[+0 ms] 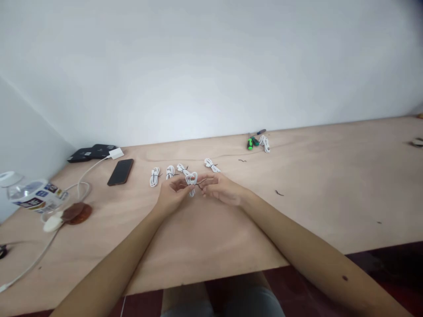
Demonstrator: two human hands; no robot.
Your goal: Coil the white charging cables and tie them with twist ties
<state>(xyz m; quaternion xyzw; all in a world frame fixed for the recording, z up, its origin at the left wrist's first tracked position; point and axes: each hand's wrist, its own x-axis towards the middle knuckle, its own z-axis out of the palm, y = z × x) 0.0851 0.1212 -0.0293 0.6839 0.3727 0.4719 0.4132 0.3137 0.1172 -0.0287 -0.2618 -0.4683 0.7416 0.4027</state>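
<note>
1 plywood table runs along 1 white wall. 2 bare forearms reach over the near edge, hands together at mid-table.

Hands:
- Left hand: half closed, fingers curled around the held cable bundle, a coil of white cable. Bundle sits between both hands, just above the table or on it, can't tell which.
- Right hand: mostly open, fingers reaching toward the left hand. Fingertips at the black twist tie coming off the bundle. Can't tell if they're gripping it.

Rest of the table:
- 1 water bottle, on its side, far left, labelled.
- 1 black phone, flat on the table.
- 1 flat black device at the back edge, with 1 white plug beside it and 1 white cable running from that plug.
- 1 brown disc touching 1 white lump. Can't tell what either is.

Counts: 6 white cable bundles in total. 1 in hand, 4 loose bundles in a row just behind the hands, 1 far bundle to the right, touching or just beside 2 green-handled screwdrivers. 2 short wire scraps lie right of the hands.
</note>
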